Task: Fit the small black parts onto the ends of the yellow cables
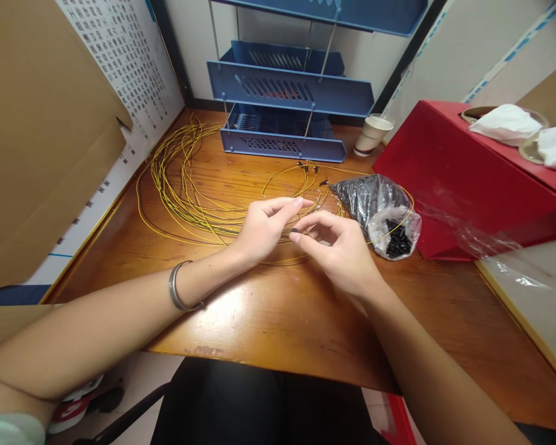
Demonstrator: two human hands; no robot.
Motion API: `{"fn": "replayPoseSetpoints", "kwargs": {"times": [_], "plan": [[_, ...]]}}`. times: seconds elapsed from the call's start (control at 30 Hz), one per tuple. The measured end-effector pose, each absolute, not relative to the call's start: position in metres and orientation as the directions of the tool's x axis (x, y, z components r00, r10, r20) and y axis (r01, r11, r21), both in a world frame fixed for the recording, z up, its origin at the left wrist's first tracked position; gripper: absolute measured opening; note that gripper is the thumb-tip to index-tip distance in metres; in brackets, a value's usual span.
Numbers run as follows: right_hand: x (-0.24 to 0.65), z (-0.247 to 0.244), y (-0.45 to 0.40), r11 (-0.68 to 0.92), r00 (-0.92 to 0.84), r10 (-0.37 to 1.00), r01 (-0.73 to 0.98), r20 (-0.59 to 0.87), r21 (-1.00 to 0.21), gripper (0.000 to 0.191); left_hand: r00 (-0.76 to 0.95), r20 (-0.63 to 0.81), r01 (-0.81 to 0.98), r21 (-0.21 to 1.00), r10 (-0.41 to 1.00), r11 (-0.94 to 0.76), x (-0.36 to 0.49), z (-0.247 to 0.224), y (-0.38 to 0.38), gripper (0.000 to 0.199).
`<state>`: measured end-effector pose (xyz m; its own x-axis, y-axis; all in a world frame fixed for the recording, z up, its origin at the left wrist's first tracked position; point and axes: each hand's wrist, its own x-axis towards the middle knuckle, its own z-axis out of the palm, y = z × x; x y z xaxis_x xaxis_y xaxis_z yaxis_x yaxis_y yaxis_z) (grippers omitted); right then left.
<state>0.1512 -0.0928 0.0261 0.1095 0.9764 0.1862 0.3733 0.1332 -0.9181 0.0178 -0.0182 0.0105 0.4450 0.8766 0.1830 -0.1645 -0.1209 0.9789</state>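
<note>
My left hand is closed, thumb and forefinger pinched together over the bundle of thin yellow and dark wires. A wire appears to be in that pinch, though the fingers mostly cover it. Close beside it, my right hand pinches a small black plastic piece between thumb and forefinger. Just beyond the fingertips lie wire ends with small black connectors. To the right of my right hand, an open clear plastic bag holds many small black pieces.
Blue tiered trays stand at the back of the wooden table. A paper cup is beside them. On the right sits a red box with tape rolls and white tissue on top. Cardboard leans at the left.
</note>
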Motion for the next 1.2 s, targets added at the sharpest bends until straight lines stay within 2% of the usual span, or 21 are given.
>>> {"fn": "replayPoseSetpoints", "kwargs": {"times": [0.33, 0.63, 0.8, 1.2], "plan": [[0.1483, 0.0247, -0.0938, 0.164, 0.095, 0.972, 0.372, 0.213, -0.914, 0.006, 0.513, 0.181, -0.176, 0.979, 0.839, -0.103, 0.0168, 0.0093, -0.0185, 0.028], [0.1473, 0.0242, -0.0948, 0.172, 0.093, 0.970, 0.389, 0.224, -0.905, 0.007, 0.498, 0.177, -0.181, 0.979, 0.849, -0.097, 0.0167, 0.0122, -0.0191, 0.028], [0.1481, 0.0250, -0.0953, 0.194, 0.117, 0.958, 0.416, 0.264, -0.888, 0.007, 0.464, 0.125, -0.214, 0.977, 0.877, -0.026, 0.0179, 0.0114, -0.0183, 0.039], [0.1480, 0.0264, -0.0961, 0.217, 0.110, 0.950, 0.435, 0.291, -0.874, 0.004, 0.440, 0.126, -0.238, 0.971, 0.889, -0.020, 0.0173, 0.0115, -0.0188, 0.031]]}}
